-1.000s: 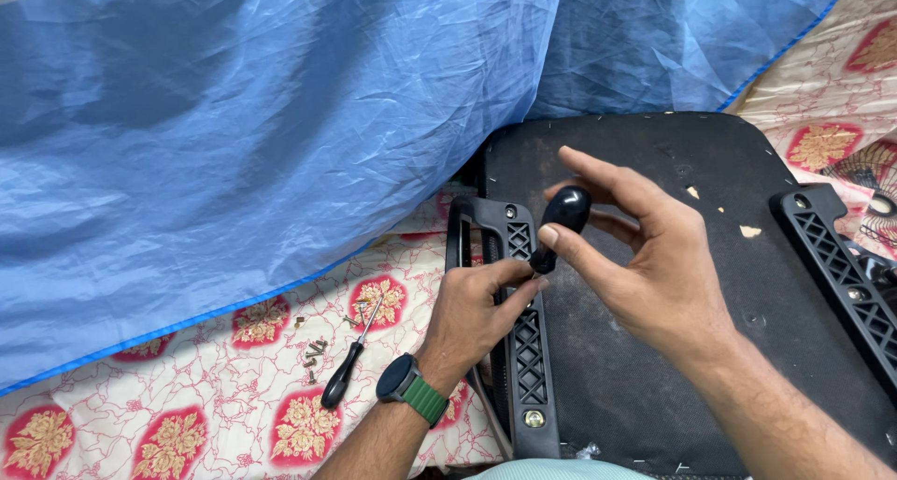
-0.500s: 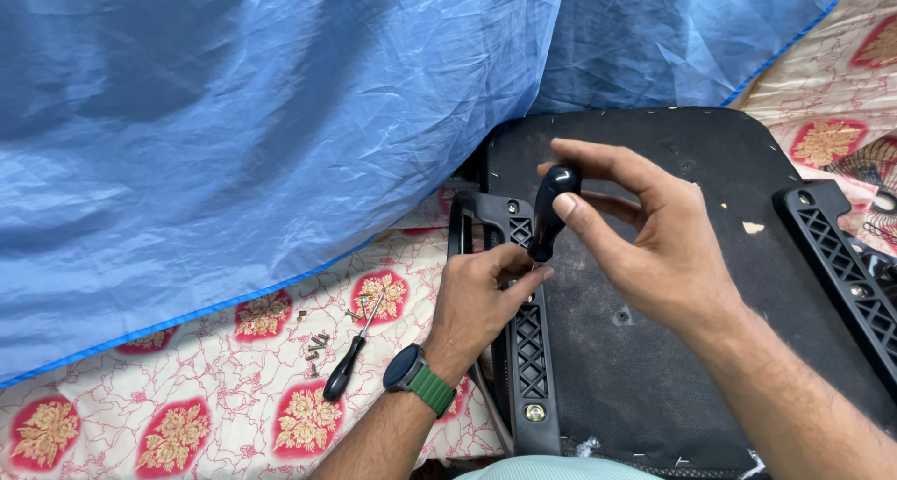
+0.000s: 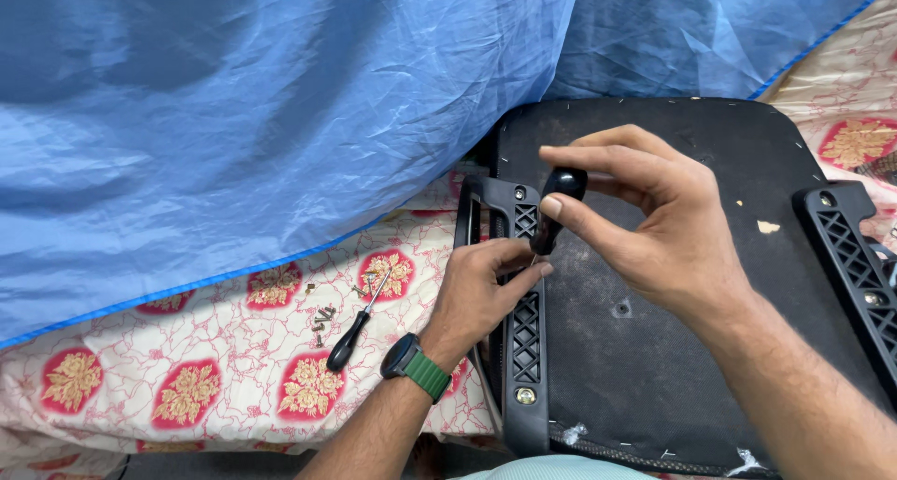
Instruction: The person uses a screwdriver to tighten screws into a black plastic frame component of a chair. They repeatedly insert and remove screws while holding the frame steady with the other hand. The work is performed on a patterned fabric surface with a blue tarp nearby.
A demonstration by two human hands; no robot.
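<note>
Gripping screwdriver (image 3: 557, 204), right hand (image 3: 654, 228)

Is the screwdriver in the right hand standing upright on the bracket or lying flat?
Upright, slightly tilted. The right hand pinches the black screwdriver handle on top, tip down at the black lattice bracket, where the left hand steadies it.

Home floor — patterned bedsheet (image 3: 187, 386), tarp (image 3: 280, 115)
</note>
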